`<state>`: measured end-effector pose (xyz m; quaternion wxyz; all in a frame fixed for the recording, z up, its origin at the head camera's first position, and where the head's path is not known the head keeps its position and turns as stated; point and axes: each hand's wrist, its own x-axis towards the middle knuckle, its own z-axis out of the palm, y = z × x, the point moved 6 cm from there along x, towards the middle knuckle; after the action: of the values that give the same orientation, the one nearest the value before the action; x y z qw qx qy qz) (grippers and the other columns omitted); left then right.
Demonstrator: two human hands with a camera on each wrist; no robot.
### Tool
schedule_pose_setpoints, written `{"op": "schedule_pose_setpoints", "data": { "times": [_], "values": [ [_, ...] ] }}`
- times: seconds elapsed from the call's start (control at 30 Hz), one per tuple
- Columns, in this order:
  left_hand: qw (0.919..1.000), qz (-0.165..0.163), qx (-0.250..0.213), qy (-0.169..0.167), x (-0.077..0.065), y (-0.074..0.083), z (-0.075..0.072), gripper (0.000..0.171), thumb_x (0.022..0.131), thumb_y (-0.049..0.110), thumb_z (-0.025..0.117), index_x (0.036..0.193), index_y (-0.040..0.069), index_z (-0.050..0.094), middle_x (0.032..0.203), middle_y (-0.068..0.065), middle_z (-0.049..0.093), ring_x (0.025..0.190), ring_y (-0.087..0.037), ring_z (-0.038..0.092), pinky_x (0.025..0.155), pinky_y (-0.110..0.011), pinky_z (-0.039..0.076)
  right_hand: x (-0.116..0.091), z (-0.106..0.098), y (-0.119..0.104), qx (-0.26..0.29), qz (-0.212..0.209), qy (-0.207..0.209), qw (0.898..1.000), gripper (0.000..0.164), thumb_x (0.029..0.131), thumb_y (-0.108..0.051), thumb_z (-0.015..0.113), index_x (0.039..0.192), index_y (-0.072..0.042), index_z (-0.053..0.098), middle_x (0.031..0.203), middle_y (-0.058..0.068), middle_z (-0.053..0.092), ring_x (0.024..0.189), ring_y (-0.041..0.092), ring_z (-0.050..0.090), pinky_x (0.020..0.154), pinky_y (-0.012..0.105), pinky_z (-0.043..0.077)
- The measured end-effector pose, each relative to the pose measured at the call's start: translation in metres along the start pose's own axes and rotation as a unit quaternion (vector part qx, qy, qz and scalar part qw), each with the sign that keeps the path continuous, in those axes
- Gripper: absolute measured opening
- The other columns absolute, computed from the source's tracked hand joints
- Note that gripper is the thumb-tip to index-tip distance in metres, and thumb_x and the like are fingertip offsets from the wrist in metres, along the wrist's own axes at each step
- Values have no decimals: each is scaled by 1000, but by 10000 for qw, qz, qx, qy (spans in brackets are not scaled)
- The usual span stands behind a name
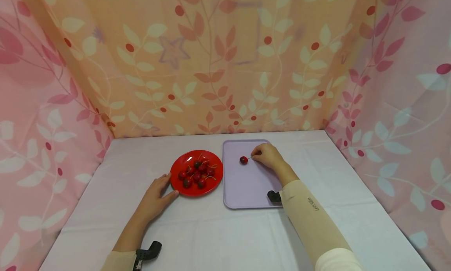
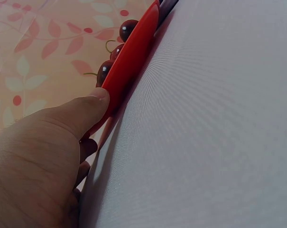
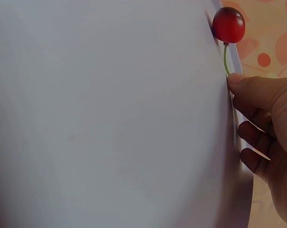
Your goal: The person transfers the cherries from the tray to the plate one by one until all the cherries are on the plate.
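Observation:
My right hand (image 1: 268, 156) pinches a cherry (image 1: 243, 160) by its thin stem between thumb and forefinger, over the lilac tray (image 1: 251, 192). In the right wrist view the dark red cherry (image 3: 228, 24) shows at the end of its green stem (image 3: 226, 59); whether it touches the tray is hard to tell. My left hand (image 1: 155, 196) holds the left rim of a round red plate (image 1: 181, 161), thumb at the near edge and fingers farther along. Several stemmed cherries (image 1: 197, 177) lie heaped on this plate. The left wrist view shows the thumb (image 2: 88, 107) against the rim.
Plate and tray stand side by side, nearly touching, on a white-covered table (image 1: 197, 232). A patterned curtain (image 1: 218, 67) closes off the back, with pink ones at both sides. Dark wrist mounts (image 1: 149, 251) sit on both forearms.

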<state>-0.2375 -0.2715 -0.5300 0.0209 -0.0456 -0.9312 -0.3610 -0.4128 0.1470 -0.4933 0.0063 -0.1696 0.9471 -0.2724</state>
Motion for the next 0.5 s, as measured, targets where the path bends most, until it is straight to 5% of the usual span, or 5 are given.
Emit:
{"op": "schedule_pose_setpoints", "data": {
  "times": [0.5],
  "values": [
    [9999,69,-87,22,-1,1,0,85,92,48,73,161,17,35,164,-16,36,154,-44,23,119,-71,22,-4,-1,-1,-171,25,136,9998,5,91,-19,77,90,-15,80,87,-3,76,94,21,67,94,44,52]
  ]
}}
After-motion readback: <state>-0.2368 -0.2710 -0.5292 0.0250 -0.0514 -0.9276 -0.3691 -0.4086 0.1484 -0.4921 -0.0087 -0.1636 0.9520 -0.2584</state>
